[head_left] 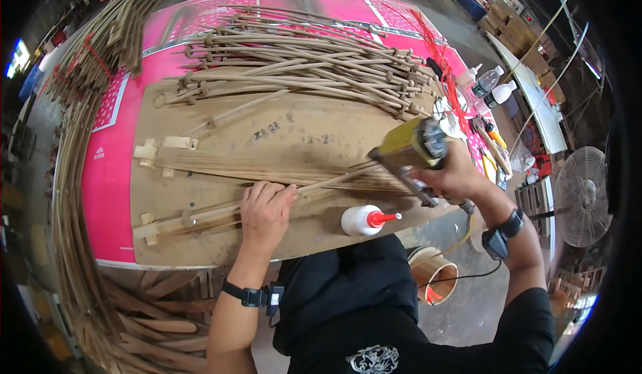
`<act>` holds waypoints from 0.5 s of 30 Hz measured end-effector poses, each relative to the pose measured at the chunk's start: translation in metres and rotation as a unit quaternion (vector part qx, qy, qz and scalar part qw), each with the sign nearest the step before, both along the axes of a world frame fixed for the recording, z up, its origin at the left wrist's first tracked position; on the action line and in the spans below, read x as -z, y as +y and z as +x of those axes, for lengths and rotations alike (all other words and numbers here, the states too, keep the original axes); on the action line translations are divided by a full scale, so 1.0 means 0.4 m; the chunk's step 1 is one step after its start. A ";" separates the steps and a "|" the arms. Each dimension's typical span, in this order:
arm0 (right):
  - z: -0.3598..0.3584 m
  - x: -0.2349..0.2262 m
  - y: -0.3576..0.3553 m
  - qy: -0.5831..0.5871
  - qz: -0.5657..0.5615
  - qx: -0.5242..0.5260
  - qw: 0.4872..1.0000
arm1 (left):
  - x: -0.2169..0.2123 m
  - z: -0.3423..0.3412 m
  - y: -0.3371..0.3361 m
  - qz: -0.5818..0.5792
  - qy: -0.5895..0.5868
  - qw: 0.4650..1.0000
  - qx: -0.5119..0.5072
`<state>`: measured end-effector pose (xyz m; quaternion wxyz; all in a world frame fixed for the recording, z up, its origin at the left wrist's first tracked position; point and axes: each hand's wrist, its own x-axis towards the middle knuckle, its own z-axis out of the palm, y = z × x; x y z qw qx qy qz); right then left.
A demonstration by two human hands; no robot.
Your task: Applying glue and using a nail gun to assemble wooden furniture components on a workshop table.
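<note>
My right hand (458,173) is wrapped round the handle of a yellow nail gun (406,146), whose nose points down and left over the right end of the wood. With its fingers bent together, my left hand (263,211) grips a thin wooden rod (328,182) and presses it low over the board. The rod lies along a pale wooden jig (177,225) with small blocks at its left end. Just beyond it is a bundle of flat wooden strips (234,165). A white glue bottle (361,221) with a red nozzle lies near the front edge.
A pile of wooden rods with round knobs (301,59) covers the far part of the brown board (234,123). Long strips (80,173) hang along the left side. Plastic bottles (485,83) and hand tools stand right. A fan (580,190) and a round bin (435,267) are beyond the table.
</note>
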<state>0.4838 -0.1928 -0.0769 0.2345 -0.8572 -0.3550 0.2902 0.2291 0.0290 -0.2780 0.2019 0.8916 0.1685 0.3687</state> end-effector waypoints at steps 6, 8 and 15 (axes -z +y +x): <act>0.174 0.077 -0.240 -0.128 0.035 0.115 0.985 | 0.030 -0.008 0.018 0.004 0.016 1.000 -0.008; 0.251 0.128 -0.340 -0.229 0.004 0.115 0.967 | -0.001 -0.003 0.015 0.022 0.022 1.000 -0.005; 0.453 0.372 -0.514 -0.314 -0.111 0.217 0.918 | -0.028 -0.002 0.027 0.084 0.047 0.995 0.000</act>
